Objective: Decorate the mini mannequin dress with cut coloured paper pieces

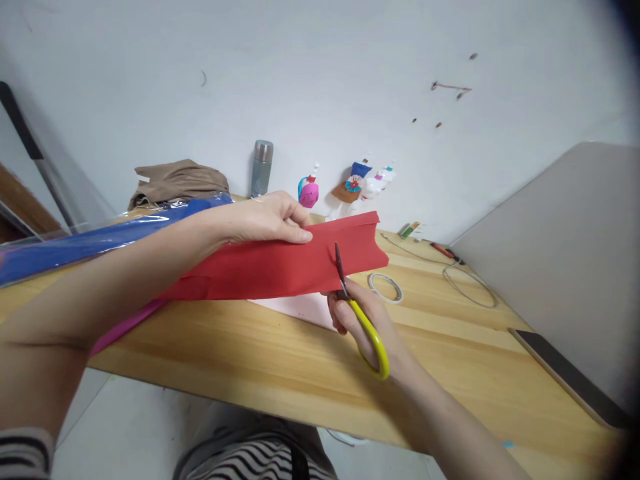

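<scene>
My left hand (275, 219) pinches the upper edge of a long strip of red paper (260, 270), thumb on the near face. The strip is held above the table, its right end unevenly cut. In my right hand (367, 317) is a pair of scissors (377, 343) with yellow handles. One dark blade lies over the near face of the red paper, a little left of its right end; the other blade is hidden behind it. Under the strip, a pale sheet (295, 308) rests on the table. A magenta sheet (127, 327) shows beneath my left forearm.
On the wooden table (440, 360) are a roll of tape (385, 288), a cable (473, 300) and a dark tablet-like object (565, 373). Along the wall stand a flask (262, 168) and small paper-dressed figures (350, 188). Blue wrapped material (100, 243) and brown cloth (180, 180) lie left.
</scene>
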